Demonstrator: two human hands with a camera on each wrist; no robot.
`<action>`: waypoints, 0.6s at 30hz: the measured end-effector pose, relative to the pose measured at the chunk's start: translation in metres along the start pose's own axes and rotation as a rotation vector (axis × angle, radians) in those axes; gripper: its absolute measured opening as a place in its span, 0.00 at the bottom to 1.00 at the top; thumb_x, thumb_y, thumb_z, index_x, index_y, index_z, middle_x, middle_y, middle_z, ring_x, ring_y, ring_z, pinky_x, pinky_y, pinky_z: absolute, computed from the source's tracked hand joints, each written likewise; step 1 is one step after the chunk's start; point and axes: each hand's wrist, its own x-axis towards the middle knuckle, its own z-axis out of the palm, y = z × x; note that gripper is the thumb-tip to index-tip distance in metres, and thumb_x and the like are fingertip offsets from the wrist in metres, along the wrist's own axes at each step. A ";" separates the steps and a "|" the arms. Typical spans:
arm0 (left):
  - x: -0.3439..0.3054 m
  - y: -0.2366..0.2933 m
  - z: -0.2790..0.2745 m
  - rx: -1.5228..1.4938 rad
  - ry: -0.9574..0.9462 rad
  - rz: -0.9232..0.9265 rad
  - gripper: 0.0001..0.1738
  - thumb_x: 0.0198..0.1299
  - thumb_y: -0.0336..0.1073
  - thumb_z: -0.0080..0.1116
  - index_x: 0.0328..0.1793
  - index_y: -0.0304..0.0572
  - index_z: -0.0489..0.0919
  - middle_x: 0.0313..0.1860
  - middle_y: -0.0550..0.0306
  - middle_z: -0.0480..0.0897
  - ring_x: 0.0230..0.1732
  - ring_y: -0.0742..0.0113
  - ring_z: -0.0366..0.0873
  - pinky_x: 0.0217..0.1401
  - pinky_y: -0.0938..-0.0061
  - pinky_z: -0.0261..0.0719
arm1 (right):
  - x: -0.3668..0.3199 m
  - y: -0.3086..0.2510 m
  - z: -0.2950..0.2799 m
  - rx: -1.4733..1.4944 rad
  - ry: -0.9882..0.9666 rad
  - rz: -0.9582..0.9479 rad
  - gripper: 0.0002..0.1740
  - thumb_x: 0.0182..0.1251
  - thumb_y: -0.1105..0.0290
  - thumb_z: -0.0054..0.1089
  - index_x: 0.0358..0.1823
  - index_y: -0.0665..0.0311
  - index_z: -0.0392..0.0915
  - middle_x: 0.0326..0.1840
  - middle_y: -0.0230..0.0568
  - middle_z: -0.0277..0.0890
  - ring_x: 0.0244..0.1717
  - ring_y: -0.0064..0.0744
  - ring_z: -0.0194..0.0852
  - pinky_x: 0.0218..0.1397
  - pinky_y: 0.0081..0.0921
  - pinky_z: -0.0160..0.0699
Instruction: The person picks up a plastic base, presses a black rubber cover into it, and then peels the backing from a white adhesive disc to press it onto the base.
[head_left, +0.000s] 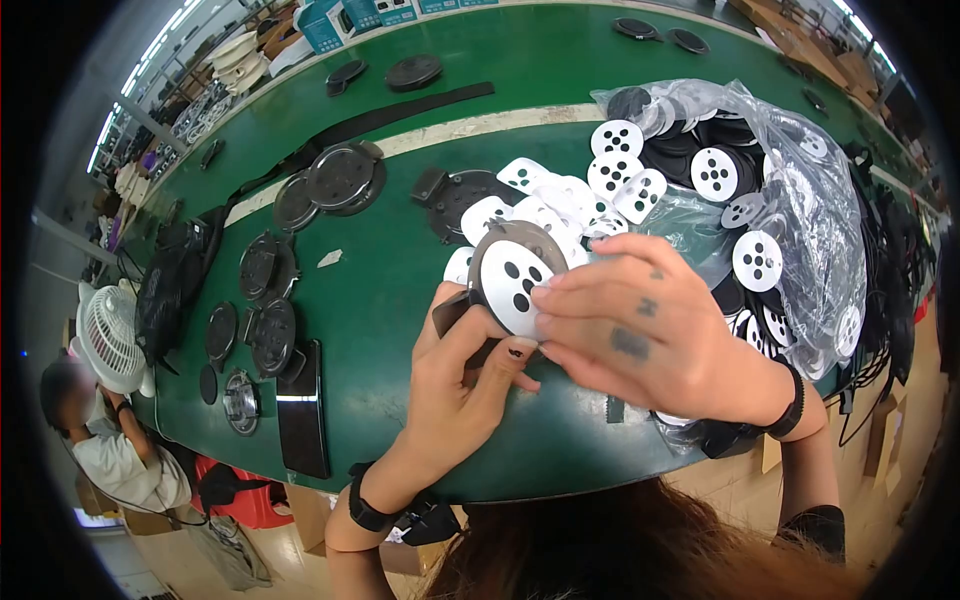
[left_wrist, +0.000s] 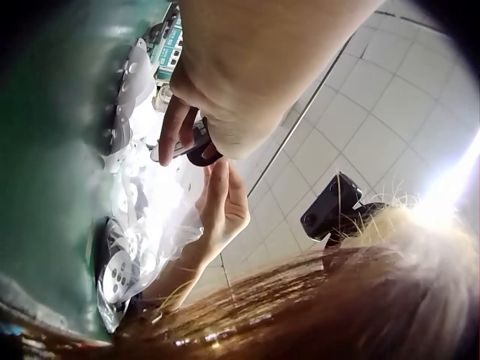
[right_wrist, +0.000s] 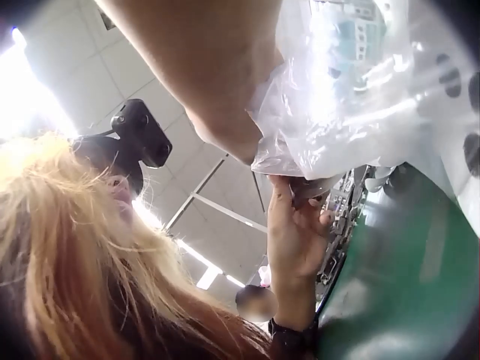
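My left hand [head_left: 455, 385] grips a dark round plastic base [head_left: 520, 240] by its lower side, with the thumb in front. A white disc [head_left: 508, 275] with several black dots lies against the face of that base, tilted toward me. My right hand [head_left: 660, 335] pinches the disc's right edge with its fingertips, and its index finger is stretched out above. In the left wrist view the base [left_wrist: 201, 142] is seen edge-on between both hands. Loose white dotted pieces [head_left: 545, 190] are piled just behind the hands.
A clear plastic bag [head_left: 800, 200] at the right spills black and white discs. Dark round bases [head_left: 345, 178] are spread over the left of the green table [head_left: 370, 300]. A phone [head_left: 303, 420] lies near the front edge. Beyond stand a white fan [head_left: 112, 335] and another person [head_left: 130, 465].
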 end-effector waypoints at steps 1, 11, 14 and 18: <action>0.000 0.001 0.001 -0.029 0.021 -0.018 0.06 0.62 0.26 0.53 0.35 0.27 0.74 0.43 0.51 0.65 0.35 0.71 0.76 0.29 0.80 0.85 | -0.001 -0.003 0.004 -0.052 0.044 -0.031 0.11 0.44 0.71 0.68 0.29 0.67 0.79 0.39 0.39 0.77 0.42 0.36 0.76 0.52 0.37 0.71; 0.001 -0.002 0.003 0.062 0.052 0.093 0.05 0.61 0.25 0.53 0.34 0.27 0.73 0.42 0.51 0.66 0.33 0.71 0.76 0.26 0.81 0.84 | -0.004 -0.007 0.016 -0.098 0.186 -0.085 0.14 0.37 0.75 0.68 0.29 0.73 0.77 0.35 0.43 0.75 0.37 0.38 0.75 0.44 0.35 0.76; 0.002 -0.003 0.000 0.184 0.014 0.195 0.06 0.62 0.25 0.52 0.33 0.27 0.73 0.42 0.50 0.66 0.32 0.71 0.77 0.26 0.81 0.84 | -0.002 -0.005 0.013 -0.022 0.168 -0.055 0.14 0.38 0.78 0.68 0.30 0.73 0.76 0.34 0.42 0.74 0.36 0.39 0.74 0.39 0.32 0.76; -0.001 -0.006 0.003 0.102 0.035 0.160 0.07 0.63 0.26 0.51 0.33 0.26 0.73 0.41 0.51 0.65 0.30 0.72 0.75 0.25 0.81 0.83 | 0.002 -0.001 0.005 0.111 0.152 0.065 0.13 0.41 0.80 0.66 0.32 0.70 0.75 0.33 0.41 0.74 0.34 0.40 0.75 0.36 0.29 0.76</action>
